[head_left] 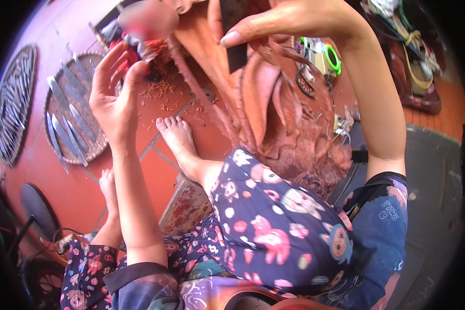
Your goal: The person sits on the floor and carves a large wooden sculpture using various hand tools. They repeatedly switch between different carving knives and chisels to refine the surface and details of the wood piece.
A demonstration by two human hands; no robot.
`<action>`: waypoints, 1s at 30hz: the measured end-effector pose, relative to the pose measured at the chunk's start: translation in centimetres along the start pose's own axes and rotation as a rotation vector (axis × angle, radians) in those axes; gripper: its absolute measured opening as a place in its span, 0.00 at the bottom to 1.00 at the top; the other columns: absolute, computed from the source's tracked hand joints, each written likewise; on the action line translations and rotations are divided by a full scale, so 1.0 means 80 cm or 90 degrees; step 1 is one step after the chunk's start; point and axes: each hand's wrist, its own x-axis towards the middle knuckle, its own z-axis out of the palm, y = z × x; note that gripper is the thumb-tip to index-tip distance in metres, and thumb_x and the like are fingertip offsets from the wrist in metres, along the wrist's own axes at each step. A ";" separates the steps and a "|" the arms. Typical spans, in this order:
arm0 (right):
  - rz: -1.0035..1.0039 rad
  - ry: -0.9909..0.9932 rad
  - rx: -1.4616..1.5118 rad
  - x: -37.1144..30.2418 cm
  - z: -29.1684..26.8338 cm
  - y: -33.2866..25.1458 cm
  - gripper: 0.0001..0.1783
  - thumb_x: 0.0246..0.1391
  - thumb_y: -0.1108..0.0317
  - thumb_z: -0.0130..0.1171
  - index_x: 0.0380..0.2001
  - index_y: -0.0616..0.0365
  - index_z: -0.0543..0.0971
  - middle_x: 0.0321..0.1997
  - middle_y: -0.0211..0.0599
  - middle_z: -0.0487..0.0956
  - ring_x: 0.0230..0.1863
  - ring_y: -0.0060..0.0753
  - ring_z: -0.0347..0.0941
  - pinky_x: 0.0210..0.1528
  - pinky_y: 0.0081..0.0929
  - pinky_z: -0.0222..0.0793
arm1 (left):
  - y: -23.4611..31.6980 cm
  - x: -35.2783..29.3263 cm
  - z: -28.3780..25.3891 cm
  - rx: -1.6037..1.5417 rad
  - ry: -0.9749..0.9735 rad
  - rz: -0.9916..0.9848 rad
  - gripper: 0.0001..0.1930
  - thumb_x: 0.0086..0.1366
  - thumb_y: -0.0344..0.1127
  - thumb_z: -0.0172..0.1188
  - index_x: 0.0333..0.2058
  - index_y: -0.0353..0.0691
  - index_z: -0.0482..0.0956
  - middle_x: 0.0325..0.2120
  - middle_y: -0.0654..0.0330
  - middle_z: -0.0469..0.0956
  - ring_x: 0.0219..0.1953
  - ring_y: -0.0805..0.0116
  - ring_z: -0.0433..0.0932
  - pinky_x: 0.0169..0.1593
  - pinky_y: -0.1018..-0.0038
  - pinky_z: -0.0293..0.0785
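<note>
My left hand (116, 95) is raised over the floor, palm turned inward. Its fingers and thumb are apart, and nothing is between them. At the top, my right hand (294, 23) reaches across a large reddish-brown wood carving (263, 98). The thumb and fingers grip a dark flat rectangular piece (237, 54), whose kind I cannot make out. Leaf-like folds and curls shape the carving, and a long thin stem (201, 98) runs along its left side. Its lower end rests beside my knee, under printed dark fabric.
A round woven tray (95, 147) of long metal blades lies on the red tiles. Farther left, another tray (2, 150) holds many slim tools. Wood shavings (160, 93) litter the floor near my foot. A green-rimmed device (333, 59) sits right of the carving; a blurred patch hides something at the top.
</note>
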 end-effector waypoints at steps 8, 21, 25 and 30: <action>0.104 -0.077 -0.104 0.070 0.011 0.011 0.11 0.57 0.71 0.71 0.40 0.64 0.83 0.32 0.38 0.86 0.32 0.22 0.81 0.35 0.21 0.76 | -0.041 -0.042 0.028 0.004 -0.067 0.050 0.50 0.50 0.38 0.80 0.70 0.37 0.63 0.67 0.55 0.69 0.67 0.61 0.70 0.65 0.62 0.68; 0.230 -0.086 -0.293 0.076 0.024 0.002 0.13 0.53 0.64 0.73 0.27 0.63 0.81 0.13 0.39 0.75 0.13 0.25 0.70 0.16 0.26 0.62 | -0.086 -0.012 0.101 0.316 0.017 0.459 0.44 0.44 0.37 0.78 0.63 0.39 0.73 0.69 0.32 0.57 0.71 0.34 0.57 0.71 0.47 0.54; 0.158 -0.104 -0.382 0.055 0.028 0.017 0.22 0.50 0.62 0.75 0.15 0.61 0.73 0.10 0.38 0.71 0.11 0.29 0.65 0.15 0.29 0.58 | -0.090 -0.020 0.119 0.314 0.038 0.482 0.42 0.44 0.38 0.77 0.62 0.40 0.75 0.70 0.32 0.56 0.71 0.35 0.57 0.71 0.47 0.54; 0.252 -0.097 -0.464 0.052 0.033 0.006 0.21 0.51 0.61 0.73 0.15 0.61 0.75 0.11 0.40 0.72 0.11 0.32 0.67 0.16 0.30 0.60 | -0.087 -0.026 0.104 0.346 -0.003 0.476 0.40 0.44 0.38 0.77 0.60 0.40 0.76 0.70 0.33 0.56 0.71 0.36 0.58 0.71 0.47 0.54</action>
